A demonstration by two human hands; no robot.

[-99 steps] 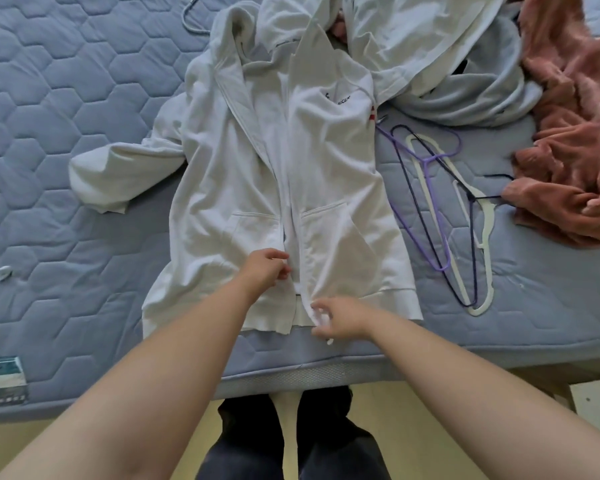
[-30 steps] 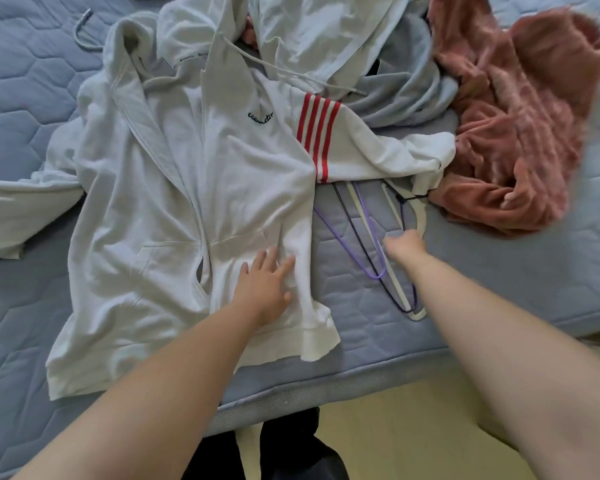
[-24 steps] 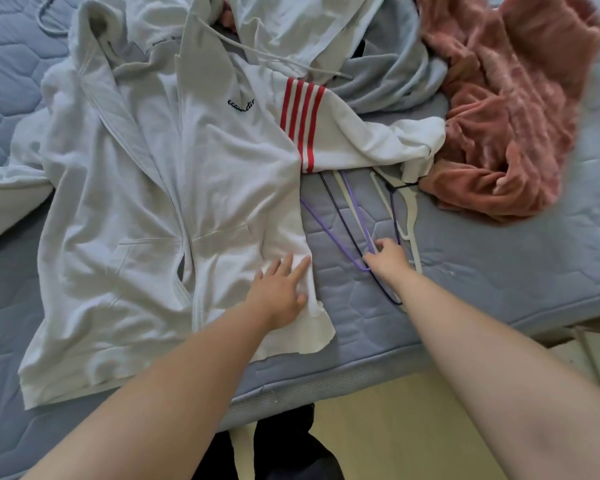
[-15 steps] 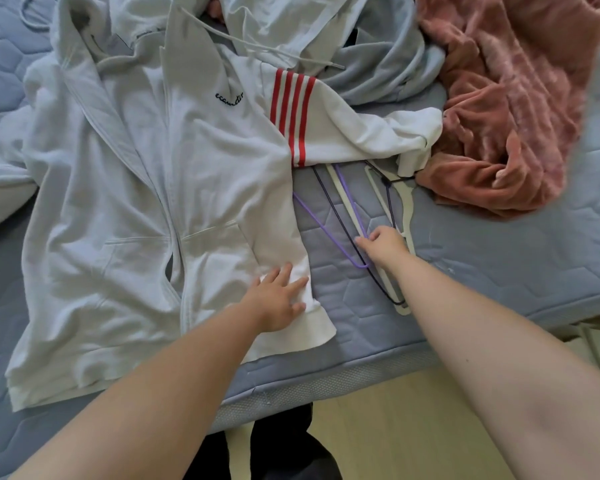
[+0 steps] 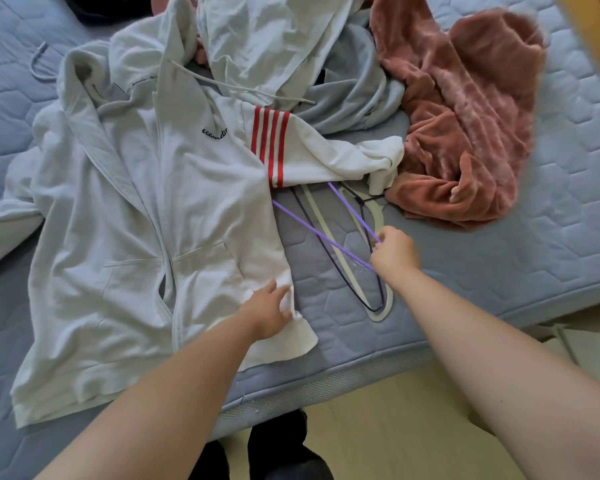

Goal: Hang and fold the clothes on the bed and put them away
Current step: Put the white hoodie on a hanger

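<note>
1. Beyond the right hand, a pink fleece garment is lying in a crumpled heap on the bed. Its near edge is reaching the far ends of the hangers.
2. Further back, a pale blue garment and another white garment are lying bunched together, with the blue one touching the fleece.
3. The white hoodie is lying spread front-up under the left hand and off to that hand's left. There is small dark script on the chest, and the front is gaping a little low down.
4. Its red-striped sleeve is stretching across beyond the right hand and covering the tops of the hangers.
5. Between the hands, a purple hanger, a dark hanger and a cream hanger are lying overlapped on the mattress, just beside the hoodie's edge.
6. The right hand is pinching the purple hanger's wire with curled fingers.
7. The left hand is resting on the hoodie's hem corner, where the fabric is puckering at the fingertips. I cannot tell whether it is gripping or only pressing.
</note>
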